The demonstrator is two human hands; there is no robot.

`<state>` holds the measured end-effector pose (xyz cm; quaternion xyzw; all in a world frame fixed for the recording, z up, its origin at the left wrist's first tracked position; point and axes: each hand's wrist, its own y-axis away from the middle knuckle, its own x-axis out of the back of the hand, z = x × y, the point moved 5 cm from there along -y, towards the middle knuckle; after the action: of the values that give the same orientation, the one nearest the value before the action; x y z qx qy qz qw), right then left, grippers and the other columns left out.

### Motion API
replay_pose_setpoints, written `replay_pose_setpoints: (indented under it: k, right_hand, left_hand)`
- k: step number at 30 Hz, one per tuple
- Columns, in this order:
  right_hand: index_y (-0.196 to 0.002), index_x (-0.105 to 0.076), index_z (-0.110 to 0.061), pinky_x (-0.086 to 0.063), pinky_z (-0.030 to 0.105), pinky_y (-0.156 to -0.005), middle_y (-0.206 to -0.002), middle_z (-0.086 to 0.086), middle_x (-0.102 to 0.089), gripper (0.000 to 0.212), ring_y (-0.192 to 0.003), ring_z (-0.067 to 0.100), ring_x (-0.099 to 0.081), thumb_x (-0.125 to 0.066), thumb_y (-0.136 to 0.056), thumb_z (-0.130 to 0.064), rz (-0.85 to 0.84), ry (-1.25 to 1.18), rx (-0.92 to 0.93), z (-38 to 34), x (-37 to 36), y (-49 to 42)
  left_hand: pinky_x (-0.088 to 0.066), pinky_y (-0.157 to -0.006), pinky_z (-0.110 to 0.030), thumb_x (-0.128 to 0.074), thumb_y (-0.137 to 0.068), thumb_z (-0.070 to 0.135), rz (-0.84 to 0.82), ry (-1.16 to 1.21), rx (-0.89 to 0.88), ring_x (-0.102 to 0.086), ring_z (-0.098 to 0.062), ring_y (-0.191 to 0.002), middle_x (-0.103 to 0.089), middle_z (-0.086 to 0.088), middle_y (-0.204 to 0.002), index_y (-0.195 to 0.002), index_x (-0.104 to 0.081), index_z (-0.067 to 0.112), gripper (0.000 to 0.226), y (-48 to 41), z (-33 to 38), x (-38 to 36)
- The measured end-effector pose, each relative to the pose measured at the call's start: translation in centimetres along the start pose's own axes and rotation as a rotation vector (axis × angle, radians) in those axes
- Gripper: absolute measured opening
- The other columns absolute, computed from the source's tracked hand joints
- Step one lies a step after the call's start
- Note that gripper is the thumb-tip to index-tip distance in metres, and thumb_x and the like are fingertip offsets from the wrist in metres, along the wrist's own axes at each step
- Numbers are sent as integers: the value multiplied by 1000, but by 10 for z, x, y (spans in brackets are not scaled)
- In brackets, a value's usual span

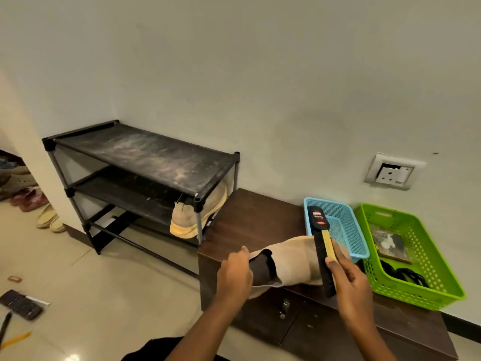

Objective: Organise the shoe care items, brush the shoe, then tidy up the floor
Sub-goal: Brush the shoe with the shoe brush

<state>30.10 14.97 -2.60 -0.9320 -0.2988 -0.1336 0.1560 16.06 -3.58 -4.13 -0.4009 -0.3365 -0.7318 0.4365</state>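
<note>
A beige shoe (291,259) is being held above the brown cabinet top (250,220), its long axis running left to right, opening toward the left hand (235,272) and toe toward the blue basket (338,225). The heel collar is being gripped by the left fingers; the brush (324,259) is being clasped by the right hand (351,285), bristles laid across the upper. A slip is being risked: the shoe is being pinched only at the heel, so a firm stroke could twist it loose or knock the basket.

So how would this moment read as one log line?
step: brushing | left hand: holds beige shoe | right hand: brush on shoe | surface: cabinet top
</note>
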Motion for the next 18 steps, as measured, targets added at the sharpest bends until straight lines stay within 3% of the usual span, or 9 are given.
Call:
replay_pose_setpoints:
  k: [2, 6, 8, 12, 14, 16, 18]
  right_hand:
    - [-127, -58, -26, -46, 40, -97, -114, -2, -63, 38, -106, 15, -57, -61, -90, -21, -6, -7, 12, -2, -4, 1]
    - [-126, -55, -29, -45, 35, -79, -95, 7, -64, 40, -90, 21, -59, -63, -88, -19, -40, 42, 56, -6, -16, 3]
    - [-127, -56, -30, -43, 35, -75, -92, 13, -64, 41, -84, 20, -58, -63, -88, -21, -59, 77, 81, -7, -19, 2]
    - [-127, -56, -31, -41, 31, -74, -94, 14, -63, 40, -84, 20, -56, -63, -88, -22, -67, 61, 76, -7, -23, 0]
    - [-126, -51, -39, -40, 24, -70, -88, 10, -61, 41, -84, 17, -56, -62, -89, -24, -77, 76, 93, -12, -25, 1]
    - [-125, -49, -45, -39, 20, -67, -83, 7, -59, 43, -81, 15, -55, -62, -89, -25, -88, 98, 147, -20, -25, 3]
    - [-126, -46, -49, -39, 17, -64, -80, 5, -55, 45, -75, 10, -52, -62, -88, -30, -109, 127, 240, -34, -24, 6]
  left_hand:
    - [-39, -98, -31, -37, -92, 1, 21, 20, -31, -44, -24, -127, -41, -6, -141, -142, -32, 16, 53, -2, -7, -6]
    - [-32, -105, -24, -42, -89, -4, 80, 132, 30, -31, -17, -138, -26, -5, -154, -144, -34, 17, 60, -6, -29, -13]
    - [-31, -106, -22, -46, -88, -2, 122, 184, 102, -30, -16, -139, -27, -2, -153, -144, -34, 18, 61, -6, -40, -20]
    - [-41, -95, -26, -40, -90, 1, 166, 248, 248, -49, -21, -121, -50, -6, -134, -145, -33, 17, 58, 0, -59, -27]
    - [-40, -95, -21, -36, -92, -1, 241, 239, 165, -48, -15, -124, -48, 0, -138, -146, -29, 19, 57, 3, -54, -26]
    - [-30, -103, -14, -37, -88, -7, 285, 217, -30, -38, -10, -134, -36, 1, -149, -146, -30, 18, 63, 6, -39, -25]
    - [-25, -106, -13, -51, -71, -16, 343, 179, -294, -48, -13, -128, -48, -5, -140, -134, -49, 9, 68, 4, -21, -18]
